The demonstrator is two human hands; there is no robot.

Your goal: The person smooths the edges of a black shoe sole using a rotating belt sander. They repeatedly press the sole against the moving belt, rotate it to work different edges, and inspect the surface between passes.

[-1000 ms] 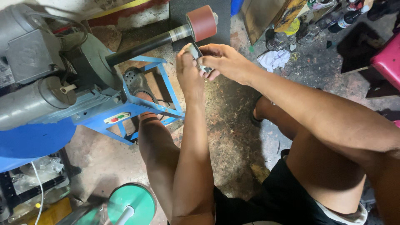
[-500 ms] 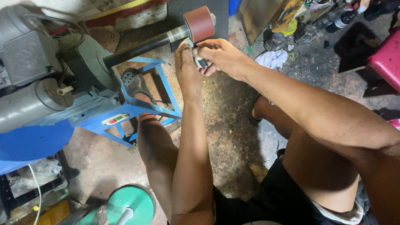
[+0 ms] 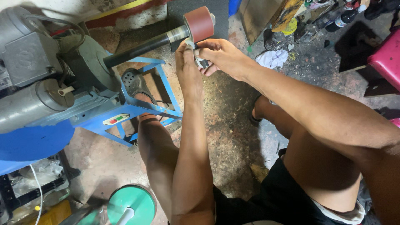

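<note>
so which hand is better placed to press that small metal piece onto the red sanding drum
Probably the left hand: it sits directly under the red sanding drum, fingertips nearly touching it. The right hand grips the small metal piece from the side, better suited to steadying.

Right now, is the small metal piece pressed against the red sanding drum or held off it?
Against it: both hands hold the small metal piece up to the underside of the red sanding drum. Actual contact is hidden by the fingers.
</note>
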